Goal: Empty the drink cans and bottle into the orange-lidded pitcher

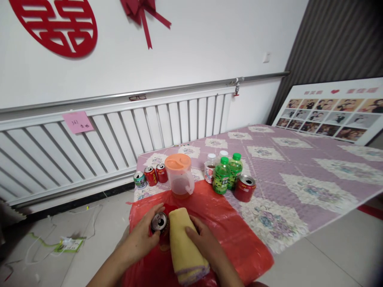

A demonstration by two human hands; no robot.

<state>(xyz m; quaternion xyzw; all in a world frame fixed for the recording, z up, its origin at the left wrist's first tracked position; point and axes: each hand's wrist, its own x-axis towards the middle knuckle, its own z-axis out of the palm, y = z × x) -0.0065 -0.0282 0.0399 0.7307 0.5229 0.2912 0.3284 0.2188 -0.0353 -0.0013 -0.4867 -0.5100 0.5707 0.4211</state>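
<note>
My left hand (145,232) curls round a dark drink can (159,222), its opened top facing up. A folded yellow towel (184,243) with a purple edge is in my right hand (203,238), the thumb lying across it. The towel's upper end is right beside the can; whether the two touch I cannot tell. Beneath both hands spreads a red plastic sheet or bag (236,235). Just beyond them stands a clear pitcher (179,183) with an orange lid and a little liquid at its bottom.
Left of the pitcher stand red cans (150,176) and a teal can (139,180). To its right are green-capped bottles (221,177), white-capped bottles (210,169) and a larger red can (245,188). A purple floral cloth (269,159) covers the table; a radiator (119,137) runs behind.
</note>
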